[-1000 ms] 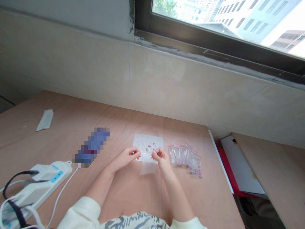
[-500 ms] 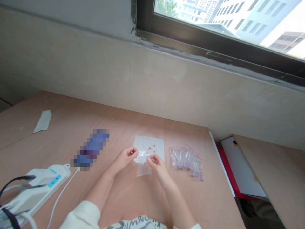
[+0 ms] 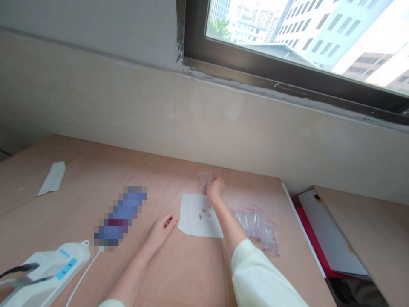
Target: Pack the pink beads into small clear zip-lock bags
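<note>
A: Taking the white, roughly square paper sheet (image 3: 191, 215) on the light-brown wooden counter (image 3: 185, 268) as landmark: where is the small, clear, flat plastic bag (image 3: 205, 177) lying?

B: Just beyond the sheet's far edge, on the wall side. Its long axis appears to be running away from the sheet; its near end is blurring into the hand.

A: Which hand is lying nearer?

B: The right hand (image 3: 216, 189). It is extending past the sheet's far right corner, and the bag is lying just left of and beyond its fingers.

A: State of the fingers?

B: The right fingers are meeting the bag in this view; the hand is hiding their tips, so pinched or merely touching, I cannot tell. The left hand (image 3: 164, 224) is resting just outside the sheet's left edge, fingers curling inward; whether they are gripping anything, I cannot tell.

A: On and around the sheet?

B: Small pink pieces (image 3: 203, 210) are lying on it; overlapping clear plastic bags with red strips (image 3: 252, 219) are lying to its right.
</note>
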Motion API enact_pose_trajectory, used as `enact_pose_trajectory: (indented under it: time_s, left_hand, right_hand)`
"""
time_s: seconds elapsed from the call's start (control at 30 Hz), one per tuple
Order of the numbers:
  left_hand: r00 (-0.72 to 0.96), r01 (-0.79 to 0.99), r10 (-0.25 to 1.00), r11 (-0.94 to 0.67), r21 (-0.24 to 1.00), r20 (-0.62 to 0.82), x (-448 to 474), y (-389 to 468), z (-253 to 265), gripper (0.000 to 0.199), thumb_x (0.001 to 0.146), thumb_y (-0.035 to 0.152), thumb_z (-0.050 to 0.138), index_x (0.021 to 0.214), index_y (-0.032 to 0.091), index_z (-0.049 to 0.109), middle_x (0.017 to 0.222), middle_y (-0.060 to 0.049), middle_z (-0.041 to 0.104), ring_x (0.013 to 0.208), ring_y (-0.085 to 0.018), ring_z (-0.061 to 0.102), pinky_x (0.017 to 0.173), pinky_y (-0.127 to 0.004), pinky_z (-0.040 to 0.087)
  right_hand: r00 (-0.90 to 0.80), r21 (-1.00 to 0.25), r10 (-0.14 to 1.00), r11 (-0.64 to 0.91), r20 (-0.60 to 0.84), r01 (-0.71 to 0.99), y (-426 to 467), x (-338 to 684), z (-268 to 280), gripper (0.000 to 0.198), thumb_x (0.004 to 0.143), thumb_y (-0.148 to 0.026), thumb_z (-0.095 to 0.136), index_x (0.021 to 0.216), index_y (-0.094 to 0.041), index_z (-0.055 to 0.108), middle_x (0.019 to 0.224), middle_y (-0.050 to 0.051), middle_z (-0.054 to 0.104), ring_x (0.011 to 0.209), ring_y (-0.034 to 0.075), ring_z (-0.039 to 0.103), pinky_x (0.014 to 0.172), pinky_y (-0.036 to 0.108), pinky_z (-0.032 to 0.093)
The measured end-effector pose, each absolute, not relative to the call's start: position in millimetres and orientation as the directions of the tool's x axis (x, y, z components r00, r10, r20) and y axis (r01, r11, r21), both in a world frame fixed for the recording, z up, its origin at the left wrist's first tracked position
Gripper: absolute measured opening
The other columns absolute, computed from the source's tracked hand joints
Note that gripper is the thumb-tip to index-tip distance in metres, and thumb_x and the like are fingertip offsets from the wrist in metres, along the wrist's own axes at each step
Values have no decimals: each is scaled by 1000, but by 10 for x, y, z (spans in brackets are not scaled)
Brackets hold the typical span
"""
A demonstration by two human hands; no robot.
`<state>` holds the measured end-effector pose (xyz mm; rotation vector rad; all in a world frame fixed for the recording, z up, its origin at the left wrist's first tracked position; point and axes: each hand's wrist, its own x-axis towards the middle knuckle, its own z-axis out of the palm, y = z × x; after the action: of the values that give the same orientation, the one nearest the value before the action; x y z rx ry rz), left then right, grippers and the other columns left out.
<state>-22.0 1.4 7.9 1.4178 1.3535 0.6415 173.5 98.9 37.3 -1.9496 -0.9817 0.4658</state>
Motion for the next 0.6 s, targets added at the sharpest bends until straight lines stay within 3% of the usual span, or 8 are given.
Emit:
enact_pose_trajectory:
  time_s: [0.13,0.23,0.3,0.37,0.47,0.6]
  left_hand:
    - [230,428,943,122,895,-239,-219,20,67,33,72,46,39,68,18,56,61,0,57,57,-14,51,53,-22,38]
    - [233,454,944,106,885,-233,-220,30,83,32,71,45,40,66,18,56,59,1,56,55,-14,50,52,-21,38]
    - [222,479,947,100,872,-231,-214,43,93,31,70,44,41,65,18,56,56,2,54,53,-13,49,51,-21,37]
    - [219,496,948,95,863,-230,-204,55,93,30,69,43,42,64,18,56,54,2,53,52,-13,48,50,-20,36]
    - [222,493,944,105,863,-242,-189,65,69,29,68,43,43,64,17,56,54,2,53,53,-13,49,52,-20,38]
    - [206,438,939,162,884,-274,-181,63,25,32,65,47,46,66,17,57,56,1,55,58,-14,51,56,-21,41]
  right_hand:
    - [513,-709,797,-159,319,688,409,1959,480,19,66,-23,44,83,-16,45,86,12,50,87,25,43,77,39,28]
    - [635,-585,668,-353,389,730,-133,2384,544,26,67,-26,43,90,-14,45,91,13,50,91,26,41,80,41,25]
    - [743,-512,584,-551,327,659,-442,2693,512,31,63,-26,46,91,-12,47,96,17,50,95,30,40,80,44,24]
    - [828,-480,534,-690,170,542,-682,2935,424,36,58,-31,52,88,-11,51,95,20,52,91,33,43,76,44,27]
    - [801,-541,598,-663,33,518,-901,3105,290,32,59,-35,50,82,-14,55,88,15,57,79,27,51,69,38,34]
    - [804,-631,592,-606,49,484,-1001,3097,297,26,60,-31,47,77,-15,58,77,10,62,65,21,53,63,32,37]
